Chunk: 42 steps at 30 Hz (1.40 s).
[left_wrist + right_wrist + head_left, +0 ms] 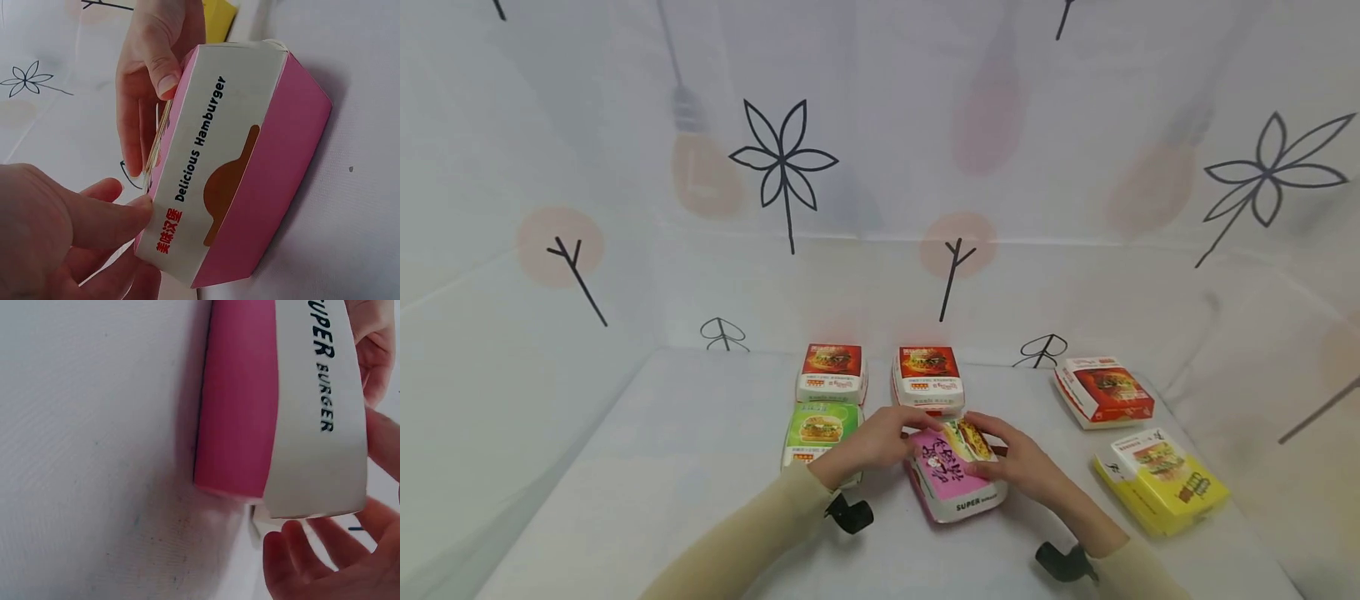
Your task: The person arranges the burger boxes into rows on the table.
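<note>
A pink and white burger box [958,487] with a burger picture on its lid sits at the middle of the table, slightly turned. My left hand [883,437] holds its far left corner, with thumb and fingertips at the lid edge in the left wrist view. At the box's right side, my right hand [1022,462] grips it, its thumb over the lid and its fingers on the far edge. "SUPER BURGER" is printed on the near side. Just behind stands a red and white burger box [929,379]. Left of it, my left forearm partly covers a green burger box [823,425].
Another red and white box [832,372] stands behind the green one. Over on the right are a tilted red box [1105,392] and a yellow box [1161,481]. White cloth with printed flowers [782,158] hangs behind the white table [647,492].
</note>
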### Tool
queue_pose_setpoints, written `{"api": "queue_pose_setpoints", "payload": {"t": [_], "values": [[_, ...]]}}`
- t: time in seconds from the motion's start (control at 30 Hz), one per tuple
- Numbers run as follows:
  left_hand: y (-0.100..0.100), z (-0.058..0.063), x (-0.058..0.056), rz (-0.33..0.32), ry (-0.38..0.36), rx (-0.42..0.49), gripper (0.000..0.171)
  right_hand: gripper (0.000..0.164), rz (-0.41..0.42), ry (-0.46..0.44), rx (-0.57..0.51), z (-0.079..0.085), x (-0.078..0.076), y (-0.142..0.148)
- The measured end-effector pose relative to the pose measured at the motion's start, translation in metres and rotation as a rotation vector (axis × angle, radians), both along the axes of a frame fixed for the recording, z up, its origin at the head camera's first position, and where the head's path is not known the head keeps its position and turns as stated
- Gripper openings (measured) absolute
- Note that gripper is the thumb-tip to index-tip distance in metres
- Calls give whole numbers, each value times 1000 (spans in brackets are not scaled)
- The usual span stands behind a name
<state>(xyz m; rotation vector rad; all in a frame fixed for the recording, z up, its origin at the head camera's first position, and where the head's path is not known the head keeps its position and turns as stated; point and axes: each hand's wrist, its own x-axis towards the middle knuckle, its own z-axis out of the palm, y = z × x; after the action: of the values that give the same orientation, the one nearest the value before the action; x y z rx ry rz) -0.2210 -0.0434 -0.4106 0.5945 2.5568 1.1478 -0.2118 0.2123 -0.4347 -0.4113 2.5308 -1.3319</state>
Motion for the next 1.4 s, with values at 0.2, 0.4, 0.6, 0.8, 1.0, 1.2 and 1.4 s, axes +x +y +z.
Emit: {"api": "queue_pose_setpoints", "payload": {"t": [0.2,0.4,0.6,0.8,1.0,1.2,1.4], "values": [[1,-2,0,27,28,-9,43,73,11,13,2,-2,-1,-1],[-7,7,6,68,83,-24,33,73,5,19,15,-1,1,-1],[-14,16,15,34,95,-22,29,74,-19,12,21,1,1,-2],[-14,17,20,4,38,-62,39,74,-32,8,12,1,2,-4],[-15,15,21,2,38,-67,48,70,-19,-3,43,0,4,-2],[-15,12,23,-10,62,-80,58,65,7,1,35,1,6,3],[-14,9,22,-18,94,-94,60,63,22,16,12,0,7,6]]}}
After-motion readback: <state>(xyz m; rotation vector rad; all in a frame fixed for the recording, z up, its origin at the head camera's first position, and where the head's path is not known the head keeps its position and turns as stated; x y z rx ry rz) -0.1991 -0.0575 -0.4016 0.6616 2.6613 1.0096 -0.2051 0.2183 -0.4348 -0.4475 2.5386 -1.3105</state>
